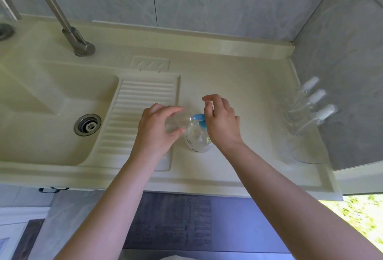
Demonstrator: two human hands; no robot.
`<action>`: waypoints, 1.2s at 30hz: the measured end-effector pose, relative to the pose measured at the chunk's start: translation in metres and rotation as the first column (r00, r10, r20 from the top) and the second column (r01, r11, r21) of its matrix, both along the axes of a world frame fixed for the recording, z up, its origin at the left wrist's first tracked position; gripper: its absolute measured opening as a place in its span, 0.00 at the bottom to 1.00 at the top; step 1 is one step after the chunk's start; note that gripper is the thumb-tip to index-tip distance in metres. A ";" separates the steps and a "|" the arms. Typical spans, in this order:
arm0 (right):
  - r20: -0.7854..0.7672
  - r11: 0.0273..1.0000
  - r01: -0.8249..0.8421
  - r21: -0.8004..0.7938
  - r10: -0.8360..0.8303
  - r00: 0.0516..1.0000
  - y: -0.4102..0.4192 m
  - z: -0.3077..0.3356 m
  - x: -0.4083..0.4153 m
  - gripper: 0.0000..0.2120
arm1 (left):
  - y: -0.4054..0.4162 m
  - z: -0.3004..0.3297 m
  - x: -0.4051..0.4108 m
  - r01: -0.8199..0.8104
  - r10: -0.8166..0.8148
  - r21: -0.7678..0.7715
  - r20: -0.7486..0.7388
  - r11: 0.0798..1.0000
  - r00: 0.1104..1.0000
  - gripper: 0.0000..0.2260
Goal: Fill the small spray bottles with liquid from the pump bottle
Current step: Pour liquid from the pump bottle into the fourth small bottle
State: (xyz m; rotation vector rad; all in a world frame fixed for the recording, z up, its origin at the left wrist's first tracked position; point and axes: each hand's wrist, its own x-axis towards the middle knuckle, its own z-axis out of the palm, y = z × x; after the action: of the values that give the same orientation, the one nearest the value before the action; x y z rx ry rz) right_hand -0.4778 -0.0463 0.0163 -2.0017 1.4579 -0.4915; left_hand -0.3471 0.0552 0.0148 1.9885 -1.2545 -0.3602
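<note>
A clear pump bottle [198, 141] with a blue pump head [199, 118] stands on the cream counter [238, 85]. My left hand [157, 127] grips a small clear bottle [178, 123], tilted on its side with its mouth at the blue nozzle. My right hand [221, 121] rests on top of the pump head, palm down, fingers loosely bent and lifted. Three small spray bottles with white caps [313, 102] stand at the right against the wall.
A sink basin [51, 114] with a metal drain [87, 125] lies to the left, a ribbed washboard [136, 114] beside it. A steel faucet [70, 29] rises at the back left. Grey tiled walls close the back and right.
</note>
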 end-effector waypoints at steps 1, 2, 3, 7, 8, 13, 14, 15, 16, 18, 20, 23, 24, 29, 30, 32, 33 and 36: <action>0.025 0.999 0.010 0.037 -0.011 1.000 -0.001 0.001 -0.001 0.14 | 0.000 0.000 0.000 0.002 -0.002 -0.001 0.002 1.000 1.000 0.23; 0.068 0.995 0.015 0.098 -0.022 0.997 -0.002 0.003 -0.003 0.13 | 0.001 0.000 0.000 0.002 -0.002 0.000 0.003 1.000 1.000 0.23; 0.122 0.986 0.014 0.164 -0.035 0.992 -0.002 0.005 -0.004 0.13 | 0.001 0.000 0.000 0.002 -0.002 0.000 0.000 1.000 1.000 0.22; 0.174 0.980 -0.017 0.196 -0.017 0.985 -0.006 0.012 -0.007 0.14 | 0.002 0.001 0.000 -0.001 0.001 -0.011 -0.004 1.000 1.000 0.22; 0.134 0.986 -0.025 0.166 0.002 0.991 -0.007 0.012 -0.006 0.14 | 0.002 0.001 0.000 -0.001 0.001 -0.010 -0.008 1.000 1.000 0.22; -0.063 0.999 -0.027 -0.021 0.025 0.998 0.000 0.003 -0.001 0.14 | 0.002 -0.002 -0.001 0.000 0.000 0.010 -0.012 1.000 1.000 0.22; -0.056 1.000 -0.024 -0.015 0.023 0.998 -0.001 0.003 0.000 0.14 | 0.002 -0.002 -0.001 -0.001 0.001 0.005 -0.015 1.000 1.000 0.22; -0.041 1.000 -0.023 0.018 0.024 0.999 -0.002 0.003 -0.001 0.14 | 0.003 -0.002 -0.001 0.001 -0.001 0.006 -0.013 1.000 1.000 0.22; -0.021 0.998 -0.026 0.064 0.028 0.999 -0.006 0.004 -0.002 0.15 | 0.003 -0.002 -0.001 0.002 -0.002 0.008 -0.006 1.000 1.000 0.22; 0.023 0.991 -0.049 0.127 0.046 0.999 -0.011 0.010 -0.006 0.16 | 0.003 -0.002 -0.001 0.005 -0.005 0.002 0.002 1.000 1.000 0.22; 0.037 0.993 -0.082 0.088 0.079 0.996 -0.012 0.015 -0.007 0.16 | 0.003 0.000 -0.001 0.006 -0.006 0.005 -0.009 1.000 1.000 0.22; -0.006 0.994 -0.104 0.026 0.104 0.995 -0.009 0.012 -0.006 0.15 | 0.003 -0.001 0.000 0.005 -0.005 0.000 -0.007 1.000 1.000 0.22; -0.025 0.996 -0.092 0.022 0.092 0.995 -0.008 0.010 -0.005 0.15 | 0.003 -0.001 0.000 0.003 -0.003 0.000 -0.008 1.000 1.000 0.22; -0.016 0.998 -0.047 0.040 0.047 0.999 -0.001 -0.002 -0.001 0.16 | 0.003 -0.003 -0.002 0.003 -0.003 0.004 -0.009 1.000 1.000 0.22; 0.000 0.998 -0.044 0.046 0.044 0.999 -0.001 -0.001 -0.001 0.16 | 0.003 -0.003 -0.002 0.003 -0.003 0.005 -0.014 1.000 1.000 0.22; 0.032 0.996 -0.046 0.071 0.044 0.999 -0.004 0.004 -0.004 0.15 | 0.004 -0.003 -0.002 0.007 -0.007 0.003 -0.016 1.000 1.000 0.22; 0.049 0.995 -0.049 0.090 0.045 0.998 -0.006 0.008 -0.005 0.15 | 0.004 -0.002 -0.002 0.008 -0.008 -0.002 -0.018 1.000 1.000 0.22; 0.046 0.994 -0.061 0.089 0.057 0.997 -0.009 0.011 -0.009 0.16 | 0.005 -0.002 -0.002 0.008 -0.009 -0.012 -0.027 1.000 1.000 0.22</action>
State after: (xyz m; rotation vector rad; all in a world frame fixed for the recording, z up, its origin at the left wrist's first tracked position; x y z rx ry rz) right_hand -0.4864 -0.0553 0.0277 -1.9456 1.3665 -0.4333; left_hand -0.3487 0.0604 0.0133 1.9627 -1.2458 -0.3820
